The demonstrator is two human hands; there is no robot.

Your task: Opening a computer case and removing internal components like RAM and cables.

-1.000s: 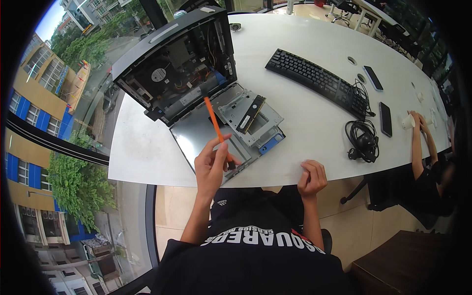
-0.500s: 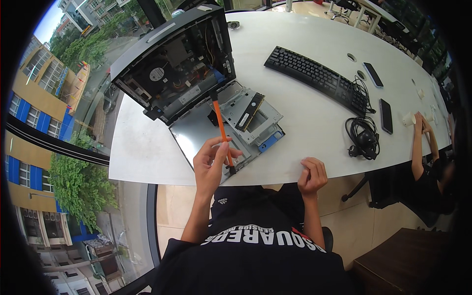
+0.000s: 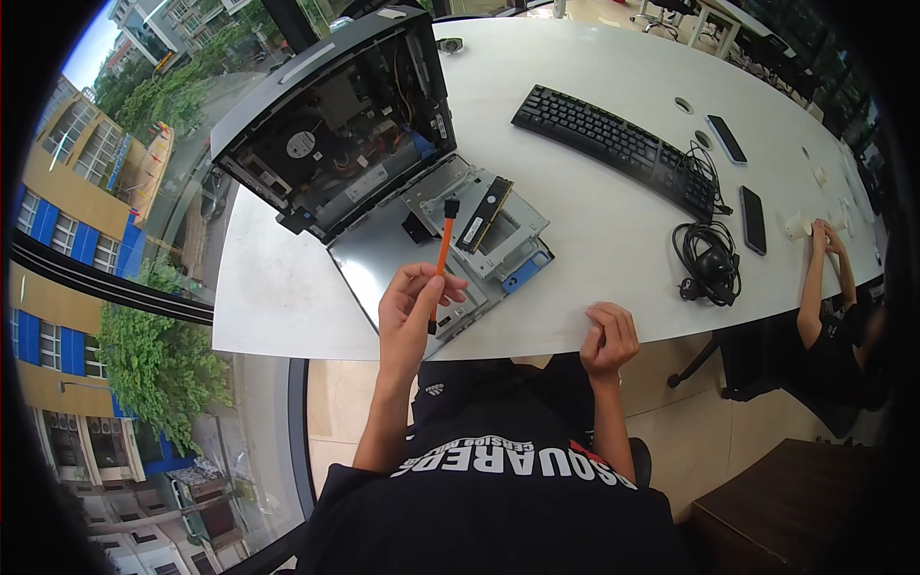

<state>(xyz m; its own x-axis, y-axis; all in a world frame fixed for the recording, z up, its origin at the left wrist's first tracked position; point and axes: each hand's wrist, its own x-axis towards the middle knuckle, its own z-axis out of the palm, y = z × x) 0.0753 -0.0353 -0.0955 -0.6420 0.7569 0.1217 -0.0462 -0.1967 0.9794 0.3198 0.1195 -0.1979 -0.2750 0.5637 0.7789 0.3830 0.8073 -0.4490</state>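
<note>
My left hand (image 3: 407, 309) pinches an orange SATA cable (image 3: 444, 251) between thumb and fingers, over the front part of an opened computer. The cable stands nearly upright in the picture, a black connector at each end. Its upper end is close to a memory stick (image 3: 485, 217), which lies on a metal drive bracket (image 3: 530, 228). Beneath the bracket is the bare metal side panel (image 3: 364, 251). Behind it, the black computer case (image 3: 287, 91) is propped up, its fan and wiring exposed. My right hand (image 3: 610, 337) rests at the table edge, fingers curled, nothing visible in them.
A black keyboard (image 3: 613, 149) lies across the white table (image 3: 565, 48). To its right are two phones (image 3: 753, 220) and a black mouse with a coiled cable (image 3: 712, 264). At far right, another person's hands (image 3: 826, 235) touch a white cup (image 3: 796, 226). A window borders the left.
The orange cable has turned in my left hand: its upper connector has moved right and down, away from the case, and its lower end has shifted left. My right hand has hardly moved.
</note>
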